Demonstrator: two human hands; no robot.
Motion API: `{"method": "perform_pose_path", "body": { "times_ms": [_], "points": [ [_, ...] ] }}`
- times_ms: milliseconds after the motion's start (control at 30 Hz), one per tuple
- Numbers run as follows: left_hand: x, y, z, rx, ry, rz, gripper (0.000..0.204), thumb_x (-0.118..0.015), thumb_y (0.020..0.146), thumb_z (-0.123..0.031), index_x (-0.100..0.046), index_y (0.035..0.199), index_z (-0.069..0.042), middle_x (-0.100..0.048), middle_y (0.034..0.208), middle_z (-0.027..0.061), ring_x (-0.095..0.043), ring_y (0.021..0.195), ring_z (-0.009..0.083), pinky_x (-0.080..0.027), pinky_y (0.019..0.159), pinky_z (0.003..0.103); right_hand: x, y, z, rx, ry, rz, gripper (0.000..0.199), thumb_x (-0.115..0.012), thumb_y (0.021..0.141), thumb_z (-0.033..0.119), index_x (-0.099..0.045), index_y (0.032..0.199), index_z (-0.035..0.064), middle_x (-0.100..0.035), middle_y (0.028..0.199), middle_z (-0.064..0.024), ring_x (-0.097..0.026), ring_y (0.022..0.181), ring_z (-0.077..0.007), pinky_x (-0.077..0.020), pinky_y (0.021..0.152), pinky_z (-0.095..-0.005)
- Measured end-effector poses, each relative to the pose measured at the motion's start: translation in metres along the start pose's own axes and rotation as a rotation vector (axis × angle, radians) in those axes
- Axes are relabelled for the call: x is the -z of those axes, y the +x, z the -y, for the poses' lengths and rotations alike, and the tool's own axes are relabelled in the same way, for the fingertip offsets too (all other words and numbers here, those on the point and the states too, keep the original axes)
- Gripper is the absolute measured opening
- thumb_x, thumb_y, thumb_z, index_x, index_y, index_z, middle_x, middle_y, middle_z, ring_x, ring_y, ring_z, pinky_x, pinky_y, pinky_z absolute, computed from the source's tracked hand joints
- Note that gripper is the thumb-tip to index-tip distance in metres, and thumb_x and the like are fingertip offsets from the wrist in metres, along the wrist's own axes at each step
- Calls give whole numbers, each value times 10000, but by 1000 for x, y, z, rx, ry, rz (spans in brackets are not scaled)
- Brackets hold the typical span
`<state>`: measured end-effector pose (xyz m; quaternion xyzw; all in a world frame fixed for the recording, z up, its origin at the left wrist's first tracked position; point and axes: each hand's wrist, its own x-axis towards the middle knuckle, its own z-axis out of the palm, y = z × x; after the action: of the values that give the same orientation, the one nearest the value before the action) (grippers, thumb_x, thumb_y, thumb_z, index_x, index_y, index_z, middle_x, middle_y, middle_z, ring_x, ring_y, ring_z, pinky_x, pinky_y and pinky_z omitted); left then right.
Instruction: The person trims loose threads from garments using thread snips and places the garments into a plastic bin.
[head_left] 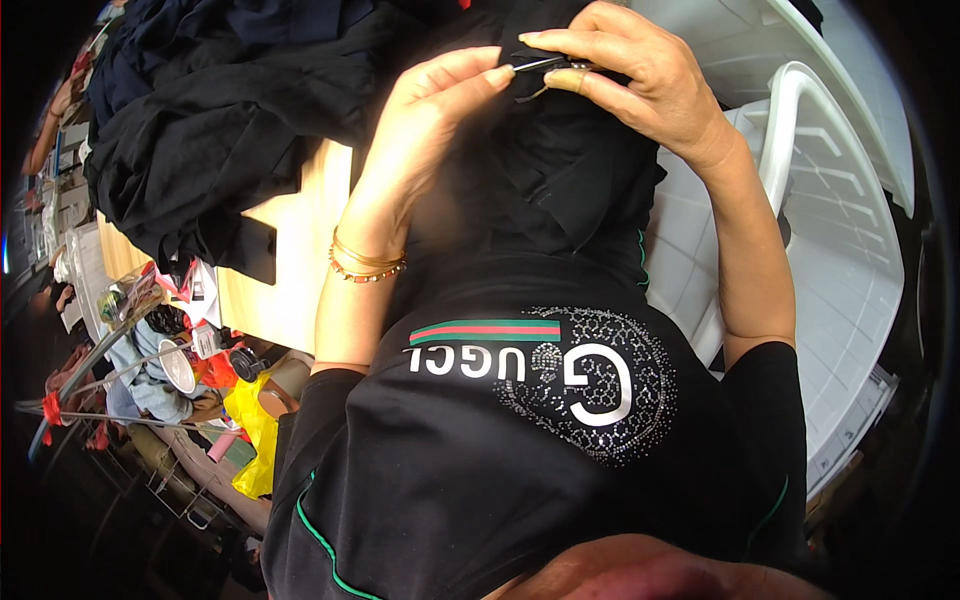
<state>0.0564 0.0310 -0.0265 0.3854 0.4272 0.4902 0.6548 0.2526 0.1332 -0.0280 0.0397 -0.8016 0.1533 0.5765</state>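
Observation:
Above my lap, at the top of the view, my two hands meet over black cloth (pixel 560 170). My right hand (pixel 650 85) grips a small dark metal tool (pixel 540 63), apparently thread snips with two thin blades apart; the fingers partly hide it. One blade's tip reaches the fingertips of my left hand (pixel 440 95), whose thumb and forefinger come together in a pinch. Whatever is between them is too small to make out. A yellowish wrap (pixel 566 79) covers a fingertip of the right hand. Black cloth drapes over my legs below both hands.
Dark garments (pixel 220 120) lie heaped on a light wooden table (pixel 310 240) to my left. Beside it are a yellow bag (pixel 255 430), a black roll (pixel 245 364) and metal rods (pixel 120 330). On my right stand a white plastic chair (pixel 790 120) and large white bins.

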Motion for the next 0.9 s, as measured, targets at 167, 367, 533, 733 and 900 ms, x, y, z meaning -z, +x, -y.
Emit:
{"method": "perform_pose_path", "body": {
  "times_ms": [167, 367, 533, 733, 900],
  "points": [
    [-3, 0, -3, 0, 25, 33, 237, -646, 939, -90, -692, 1153, -2, -719, 1065, 60, -653, 987, 117, -467, 946, 249, 27, 44, 51, -653, -246, 478, 295, -764, 798, 120, -718, 1079, 44, -622, 833, -113, -626, 731, -283, -505, 655, -348],
    [7, 1, 2, 24, -16, -4, 246, -651, 932, -74, -678, 1162, 7, -718, 1056, 72, -664, 974, 124, -496, 921, 245, 9, 30, 30, -292, -75, 213, 289, -758, 807, 123, -718, 1083, 45, -627, 838, -113, -633, 737, -280, -507, 658, -345],
    [-10, -6, -6, -30, 118, -82, 279, -698, 892, -91, -675, 1142, 31, -716, 1031, 94, -668, 970, 143, -510, 897, 252, 21, 18, 34, -598, -251, 511, 260, -706, 844, 95, -723, 1103, 91, -582, 813, -42, -581, 739, -208, -468, 656, -328],
    [-9, 9, 21, -214, 466, 0, 274, -734, 846, -184, -692, 1035, 10, -714, 884, 103, -678, 836, 167, -530, 740, 321, 31, 24, 45, -755, -196, 500, 273, -656, 884, -11, -687, 1155, -12, -605, 909, -91, -585, 840, -184, -457, 789, -274],
    [-27, -15, 48, -373, 1258, 15, 335, -765, 734, -265, -615, 922, -32, -683, 787, 136, -685, 780, 315, -497, 650, 448, 40, 8, 33, -843, -148, 420, 305, -642, 910, -14, -657, 1215, -15, -613, 969, -62, -577, 910, -150, -441, 856, -251]
  ]
}}
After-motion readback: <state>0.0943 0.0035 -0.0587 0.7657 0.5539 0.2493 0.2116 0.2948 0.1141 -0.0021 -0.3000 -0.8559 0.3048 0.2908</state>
